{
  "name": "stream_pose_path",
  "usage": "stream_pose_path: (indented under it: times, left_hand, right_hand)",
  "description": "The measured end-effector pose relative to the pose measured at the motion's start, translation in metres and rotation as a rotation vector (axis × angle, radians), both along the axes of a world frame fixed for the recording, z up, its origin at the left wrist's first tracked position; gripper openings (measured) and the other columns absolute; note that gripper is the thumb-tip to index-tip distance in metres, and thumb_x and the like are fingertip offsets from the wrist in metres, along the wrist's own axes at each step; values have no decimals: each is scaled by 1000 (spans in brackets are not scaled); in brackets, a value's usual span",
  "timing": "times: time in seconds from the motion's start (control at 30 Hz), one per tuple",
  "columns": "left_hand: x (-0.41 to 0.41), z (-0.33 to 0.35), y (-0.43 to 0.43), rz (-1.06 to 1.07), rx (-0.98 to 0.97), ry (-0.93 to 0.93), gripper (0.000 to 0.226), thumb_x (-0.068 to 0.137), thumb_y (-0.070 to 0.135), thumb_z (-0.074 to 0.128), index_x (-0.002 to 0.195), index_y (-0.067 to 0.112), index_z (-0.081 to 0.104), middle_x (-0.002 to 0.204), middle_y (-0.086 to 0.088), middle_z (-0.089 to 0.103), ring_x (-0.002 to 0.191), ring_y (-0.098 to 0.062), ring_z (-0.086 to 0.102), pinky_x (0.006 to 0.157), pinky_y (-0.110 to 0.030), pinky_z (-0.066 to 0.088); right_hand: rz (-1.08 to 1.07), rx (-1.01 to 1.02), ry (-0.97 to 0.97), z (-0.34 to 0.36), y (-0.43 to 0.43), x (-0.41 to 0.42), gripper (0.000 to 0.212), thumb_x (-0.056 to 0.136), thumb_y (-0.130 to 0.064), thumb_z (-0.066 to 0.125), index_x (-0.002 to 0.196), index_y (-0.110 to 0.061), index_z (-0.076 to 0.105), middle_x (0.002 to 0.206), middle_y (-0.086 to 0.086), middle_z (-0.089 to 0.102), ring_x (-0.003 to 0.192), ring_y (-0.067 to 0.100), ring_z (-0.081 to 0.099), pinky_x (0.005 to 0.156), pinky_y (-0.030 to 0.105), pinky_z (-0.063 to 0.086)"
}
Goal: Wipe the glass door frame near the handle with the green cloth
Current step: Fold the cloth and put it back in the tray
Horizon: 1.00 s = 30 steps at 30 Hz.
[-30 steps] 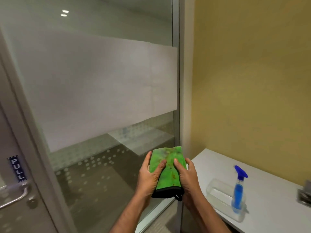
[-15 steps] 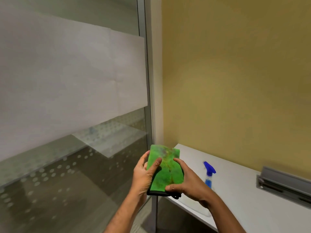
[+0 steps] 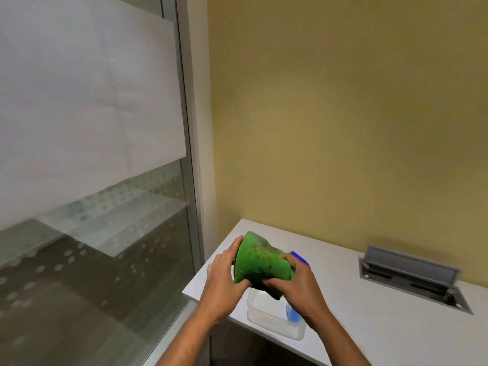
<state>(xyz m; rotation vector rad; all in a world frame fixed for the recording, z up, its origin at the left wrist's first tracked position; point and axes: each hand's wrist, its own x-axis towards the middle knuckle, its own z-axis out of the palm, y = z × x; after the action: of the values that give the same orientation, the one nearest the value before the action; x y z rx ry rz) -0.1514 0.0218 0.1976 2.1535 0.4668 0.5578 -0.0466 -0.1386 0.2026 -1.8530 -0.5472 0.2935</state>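
Green cloth [image 3: 260, 262], bunched, sits low in the centre of the frame, clamped between both my hands: left hand [image 3: 224, 283] on its left edge, right hand [image 3: 298, 283] on its right. Below them, a white desk [image 3: 383, 313] holds a clear plastic tub [image 3: 272, 318]. The glass wall [image 3: 87, 128] fills the left.

Low centre, the cloth [image 3: 260, 262] and right hand [image 3: 299, 285] cover nearly all of what seems to be a spray bottle [image 3: 299, 257]; only blue bits show. The cloth's underside is hidden and its edges blur. The tub [image 3: 274, 320] is partly covered. The worktop [image 3: 369, 299] runs off right and bottom.
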Motion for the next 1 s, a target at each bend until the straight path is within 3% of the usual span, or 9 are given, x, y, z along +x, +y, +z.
stream_pose_path:
  times: [0.1, 0.2, 0.3, 0.4, 0.57, 0.67, 0.77, 0.87, 1.0]
  left_hand:
    - [12, -16, -9, 300, 25, 38, 88, 77, 35, 86, 151, 41, 39, 87, 16, 58, 85, -8, 57, 72, -28, 45]
    - [26, -39, -16, 255, -403, 80, 56, 83, 13, 81, 134, 15, 59, 66, 0, 74, 60, -18, 69, 52, -29, 49]
    - [33, -60, -19, 104, -927, 18, 53, 80, -6, 80, 129, 6, 63, 99, -22, 81, 87, -34, 79, 64, -34, 61]
    - [37, -74, -22, 77, -1235, -39, 52, 76, 20, 90, 121, 8, 70, 109, -22, 80, 102, -38, 76, 74, -41, 64]
    - [49, -102, -29, 308, -1247, -19, 41, 85, 20, 83, 120, 7, 69, 112, -27, 77, 99, -37, 73, 68, -40, 61]
    - [57, -115, -26, 373, -1232, -60, 33, 86, 1, 77, 118, -5, 70, 111, -36, 74, 86, -38, 71, 85, -55, 59]
    - [61, -125, -20, 356, -1230, -75, 31, 84, -7, 75, 114, -8, 70, 100, -31, 77, 80, -35, 73, 79, -50, 62]
    - [66, -140, -14, 296, -1280, -80, 38, 83, -13, 71, 120, -8, 67, 112, -33, 75, 87, -36, 72, 70, -40, 62]
    - [76, -158, -8, 215, -1358, -91, 46, 80, -22, 64, 124, -7, 67, 115, -31, 74, 103, -39, 70, 66, -37, 64]
  right_hand:
    - [-11, -18, 42, -11, -1, 8, 52, 64, -24, 87, 109, -37, 64, 92, -14, 70, 87, 8, 67, 65, 21, 56]
    - [-21, -111, 18, -25, 0, 14, 55, 68, -16, 80, 112, -41, 60, 92, -5, 68, 81, 17, 68, 68, 34, 59]
    - [-27, -162, -5, -47, 1, 16, 56, 76, -7, 78, 117, -39, 57, 92, -6, 66, 86, 19, 68, 74, 34, 61]
    - [15, -173, 22, -73, 2, 14, 51, 81, -3, 76, 117, -35, 59, 98, -10, 65, 97, 17, 67, 84, 32, 63]
    - [99, -115, 146, -106, -1, 12, 51, 80, 7, 70, 108, -34, 61, 103, -1, 74, 96, 14, 71, 84, 24, 61]
    - [124, -89, 231, -120, -2, 18, 52, 77, 6, 73, 109, -33, 61, 105, -6, 71, 94, 6, 70, 77, 18, 60]
    - [116, 7, 506, -124, 0, 26, 59, 71, -15, 89, 119, -30, 56, 114, -2, 68, 103, 13, 67, 72, 17, 58]
    - [-75, 105, 829, -119, 10, 33, 75, 67, -44, 90, 122, -28, 42, 120, 7, 65, 101, 24, 69, 68, 33, 63]
    - [-245, 117, 918, -129, 30, 46, 66, 75, -46, 85, 121, -14, 50, 113, 15, 69, 95, 31, 72, 62, 37, 65]
